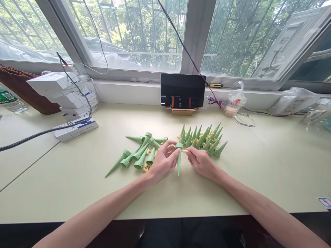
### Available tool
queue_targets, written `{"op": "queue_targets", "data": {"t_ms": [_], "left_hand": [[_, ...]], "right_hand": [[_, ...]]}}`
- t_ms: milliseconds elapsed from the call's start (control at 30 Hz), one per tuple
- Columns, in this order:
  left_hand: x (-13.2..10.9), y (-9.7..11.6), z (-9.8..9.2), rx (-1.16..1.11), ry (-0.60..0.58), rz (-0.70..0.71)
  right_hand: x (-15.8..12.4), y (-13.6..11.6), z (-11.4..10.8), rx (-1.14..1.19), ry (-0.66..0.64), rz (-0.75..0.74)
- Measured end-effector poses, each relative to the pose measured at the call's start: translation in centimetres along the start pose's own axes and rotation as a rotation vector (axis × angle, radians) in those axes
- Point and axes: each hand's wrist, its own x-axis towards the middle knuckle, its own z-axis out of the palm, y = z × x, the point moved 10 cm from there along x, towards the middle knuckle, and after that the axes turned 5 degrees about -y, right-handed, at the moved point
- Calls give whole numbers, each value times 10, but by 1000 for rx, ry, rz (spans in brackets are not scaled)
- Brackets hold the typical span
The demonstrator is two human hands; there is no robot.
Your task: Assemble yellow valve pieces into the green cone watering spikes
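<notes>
My left hand point(164, 159) is closed around the capped top of a green plastic watering spike point(179, 163), whose tip points down toward me. Between the fingertips of my right hand point(202, 161) is a small tan valve piece point(184, 151), its end against the side of the spike's cap. Left of my hands lies a loose pile of green spikes point(141, 151), with some tan pieces point(146, 168) among them. Beyond my right hand, several green spikes point(212, 148) stand tip-up in a cluster with tan pieces between them.
A phone point(183, 102) showing a timer leans on a black tablet point(181, 84) at the back. Stacked white boxes point(74, 100) and a black cable point(38, 133) are at left. A knotted plastic bag point(234, 101) and wires stand back right, below the windows.
</notes>
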Motion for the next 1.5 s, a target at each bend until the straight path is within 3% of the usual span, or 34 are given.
{"op": "queue_targets", "data": {"t_ms": [333,767,1033,1500], "left_hand": [[-2,10,5,122,-57,127],[-2,14,2,352,-6,199],[0,2,6,162,-56,111],[2,-3,-6,-36,52,-48]], "right_hand": [[0,8,6,390,-12,159],[0,14,9,612,-8,255],[0,16,5,523,40,219],[1,6,-3,193,59,109]]}}
